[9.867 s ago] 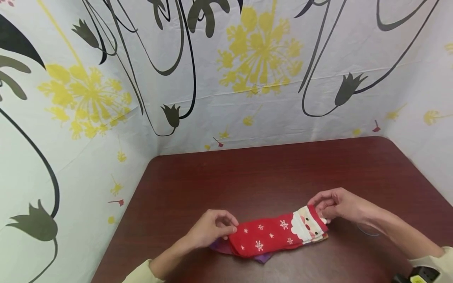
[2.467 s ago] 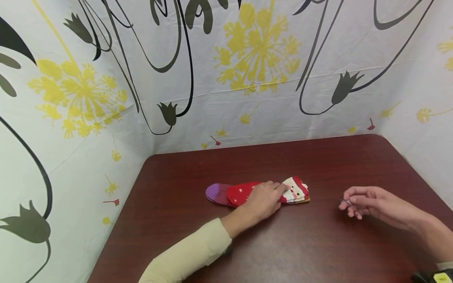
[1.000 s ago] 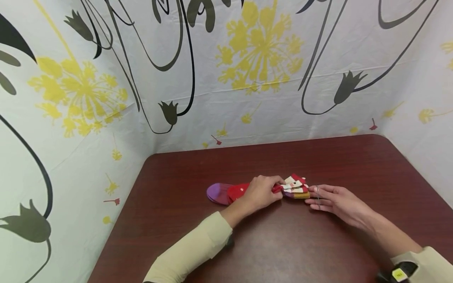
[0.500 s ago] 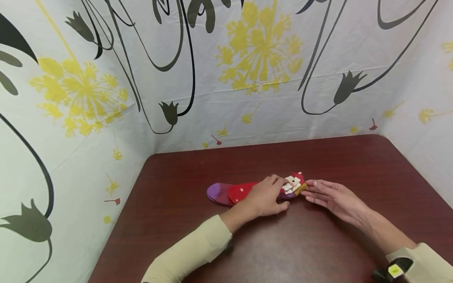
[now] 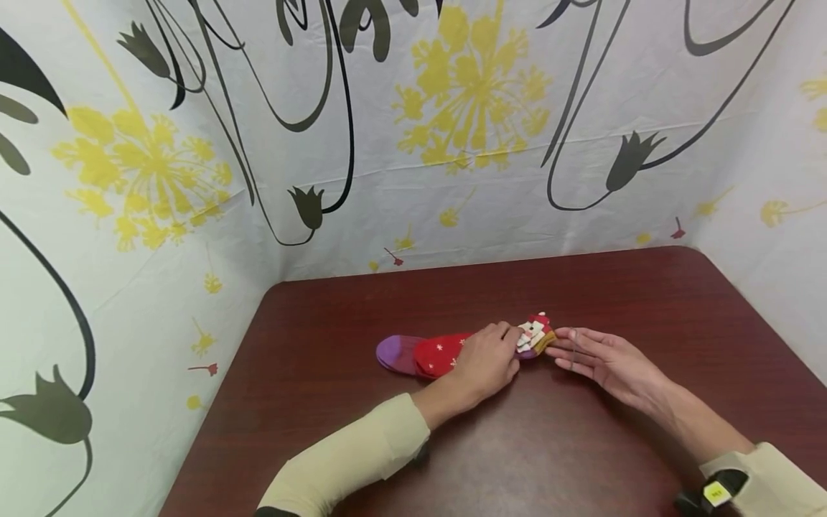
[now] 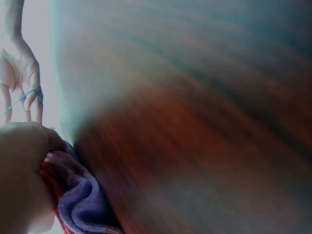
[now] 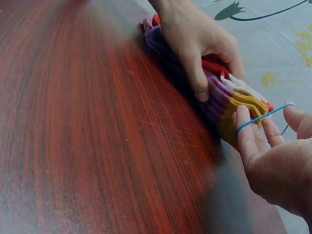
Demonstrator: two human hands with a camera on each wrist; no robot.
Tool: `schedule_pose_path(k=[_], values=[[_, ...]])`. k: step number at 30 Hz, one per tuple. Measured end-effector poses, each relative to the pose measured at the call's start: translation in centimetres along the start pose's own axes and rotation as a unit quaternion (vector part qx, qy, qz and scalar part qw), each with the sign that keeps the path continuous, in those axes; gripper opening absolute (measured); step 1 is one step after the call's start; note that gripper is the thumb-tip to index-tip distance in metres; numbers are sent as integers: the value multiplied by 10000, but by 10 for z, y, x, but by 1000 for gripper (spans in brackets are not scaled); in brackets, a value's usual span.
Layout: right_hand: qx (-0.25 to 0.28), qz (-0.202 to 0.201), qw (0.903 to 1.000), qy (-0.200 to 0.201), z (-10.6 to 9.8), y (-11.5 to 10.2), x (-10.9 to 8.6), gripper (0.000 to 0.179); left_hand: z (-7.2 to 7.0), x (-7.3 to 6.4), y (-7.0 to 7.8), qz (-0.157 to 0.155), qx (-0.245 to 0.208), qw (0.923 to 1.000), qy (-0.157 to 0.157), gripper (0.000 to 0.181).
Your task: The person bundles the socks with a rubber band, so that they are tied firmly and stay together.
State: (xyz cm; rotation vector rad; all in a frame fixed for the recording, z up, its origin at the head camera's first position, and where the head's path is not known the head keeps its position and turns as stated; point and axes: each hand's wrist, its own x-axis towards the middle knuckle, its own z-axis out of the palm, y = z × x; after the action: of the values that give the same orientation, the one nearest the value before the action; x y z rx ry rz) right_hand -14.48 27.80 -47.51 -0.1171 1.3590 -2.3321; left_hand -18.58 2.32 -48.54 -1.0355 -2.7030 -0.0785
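A red sock with white snowflakes and a Santa-face cuff lies on a purple sock with a mustard cuff. My left hand grips the stacked socks around their middle, thumb on the near side, bunching the cloth near the cuffs. At the cuff end is my right hand, palm turned up and fingers spread. A thin blue elastic band stretches across its fingers and thumb. Those fingertips are close to the mustard cuff; whether they touch it I cannot tell. My left hand hides the socks' middle.
The socks lie on a dark red-brown wooden table with rounded far corners. Floral-patterned white cloth hangs behind it and along both sides. A black wrist device with a yellow label sits at my right cuff.
The socks, earlier held at both ends nearer me, lie farther away. The right hand has brought the band left to the cuffs. Lately the left hand has bunched the cuff end tighter.
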Motion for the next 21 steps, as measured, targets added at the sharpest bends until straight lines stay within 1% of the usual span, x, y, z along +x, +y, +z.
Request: schedule_pose_path(k=[2,6,10,13,17,19,21], values=[[-139,24,9998,150,0,0,0,28,0,0,-2,-72,-189,9998,69,46],[-320,144,9975,611,1,1,0,23,1,0,-7,-258,-673,9970,275,39],[-468,197,9940,970,2,4,2,24,4,0,-12,-534,-1277,9894,449,35],[-717,136,9913,1093,2,9,5,36,5,-1,-15,-831,-1795,9788,538,33],[-1052,18,9871,1206,6,15,10,62,6,-1,-17,-1231,-2417,9602,663,30],[-1187,-4,9848,1269,10,17,12,69,6,-1,-18,-1407,-2641,9514,735,28],[-1269,-31,9835,1291,14,20,14,71,7,-1,-19,-1561,-2850,9423,807,27]])
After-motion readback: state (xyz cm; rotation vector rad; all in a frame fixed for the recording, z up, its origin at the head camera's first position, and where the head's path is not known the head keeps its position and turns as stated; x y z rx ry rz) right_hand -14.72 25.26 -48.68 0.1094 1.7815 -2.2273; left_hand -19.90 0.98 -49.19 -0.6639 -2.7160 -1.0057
